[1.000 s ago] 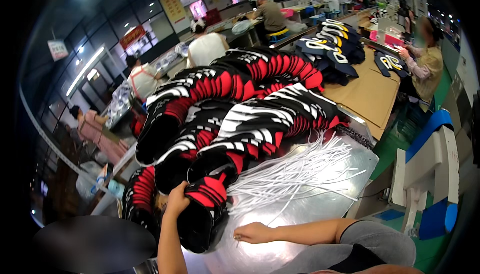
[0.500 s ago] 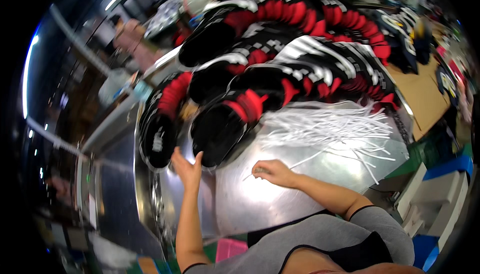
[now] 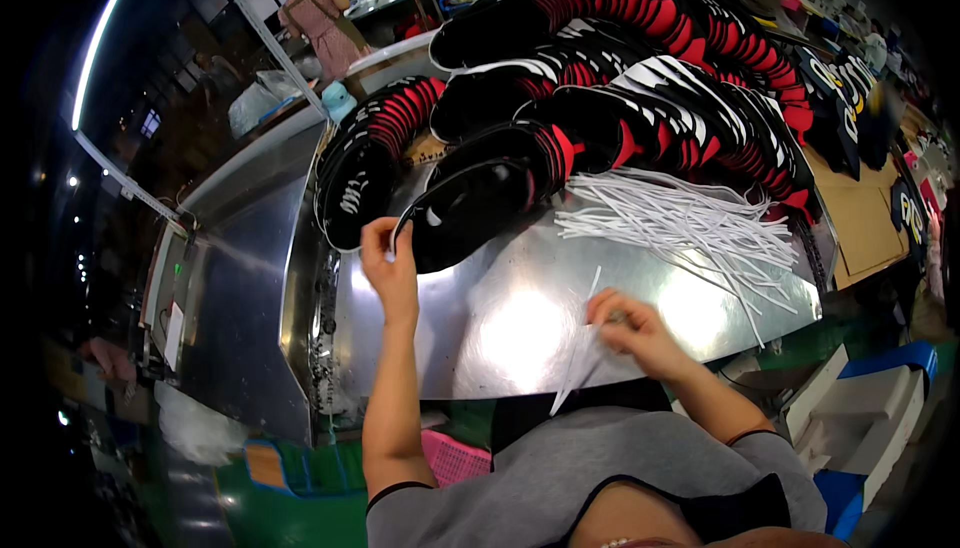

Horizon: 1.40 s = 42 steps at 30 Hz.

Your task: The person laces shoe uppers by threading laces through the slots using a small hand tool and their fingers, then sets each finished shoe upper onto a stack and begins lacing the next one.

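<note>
Gripping the near-left edge of a black shoe upper [image 3: 470,213] left of centre, the left hand [image 3: 390,270] closes thumb and fingers on the rim, probably to steady the piece; the right hand [image 3: 640,333], well apart from the left and right of centre, curls its fingers around a white lace [image 3: 570,380] that slants toward the lower edge of the frame; a small greyish object at these fingers is unidentifiable; nested rows of uppers [image 3: 660,133] fill the upper centre, presumably stacked to save space; the loose lace bundle [image 3: 680,233] lies on the metal tabletop [image 3: 455,348] at centre right, apparently for convenient reach; count: hands, two; gripped upper, one; held lace, at least one, blur preventing certainty; visible upper mouths, about five, gripped piece included; nested uppers and bundled laces, overlapping, not countable; pink basket [image 3: 455,456], one, lower centre
</note>
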Each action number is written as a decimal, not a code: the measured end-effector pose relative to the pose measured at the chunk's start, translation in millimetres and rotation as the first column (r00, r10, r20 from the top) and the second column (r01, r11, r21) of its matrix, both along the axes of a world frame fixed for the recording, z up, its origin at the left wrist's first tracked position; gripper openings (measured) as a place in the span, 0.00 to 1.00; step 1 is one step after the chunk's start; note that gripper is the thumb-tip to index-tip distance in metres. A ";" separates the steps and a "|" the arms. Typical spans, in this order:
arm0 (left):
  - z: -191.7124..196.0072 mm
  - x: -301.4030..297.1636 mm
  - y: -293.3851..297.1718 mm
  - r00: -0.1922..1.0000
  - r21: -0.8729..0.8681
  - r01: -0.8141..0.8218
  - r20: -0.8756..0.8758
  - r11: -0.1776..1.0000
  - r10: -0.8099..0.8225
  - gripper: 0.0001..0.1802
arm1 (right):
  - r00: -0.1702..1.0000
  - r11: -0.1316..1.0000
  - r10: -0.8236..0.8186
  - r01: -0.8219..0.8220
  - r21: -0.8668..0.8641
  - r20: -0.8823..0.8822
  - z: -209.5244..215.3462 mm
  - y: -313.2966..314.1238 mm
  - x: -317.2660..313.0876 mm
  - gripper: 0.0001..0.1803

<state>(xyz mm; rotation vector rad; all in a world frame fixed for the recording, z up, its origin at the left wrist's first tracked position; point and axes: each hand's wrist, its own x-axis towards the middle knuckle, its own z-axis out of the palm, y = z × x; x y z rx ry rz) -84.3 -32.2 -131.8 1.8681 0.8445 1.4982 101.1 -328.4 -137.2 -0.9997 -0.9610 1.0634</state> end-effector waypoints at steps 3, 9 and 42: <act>64.8 -15.8 -93.6 0.982 0.535 0.042 -0.177 0.844 0.064 0.05 | 0.958 0.939 -0.282 0.266 -0.219 -0.048 -9.1 -20.1 14.9 0.05; -58.9 66.9 -209.2 0.881 0.294 0.362 -0.418 0.884 -0.222 0.13 | 0.937 0.912 -0.348 0.339 -0.231 0.004 -0.8 -19.3 -5.9 0.04; -27.0 20.0 -119.4 0.703 -0.847 0.499 0.270 0.185 -0.658 0.30 | 0.917 0.921 -0.359 0.318 -0.227 -0.172 -36.6 59.5 -30.7 0.06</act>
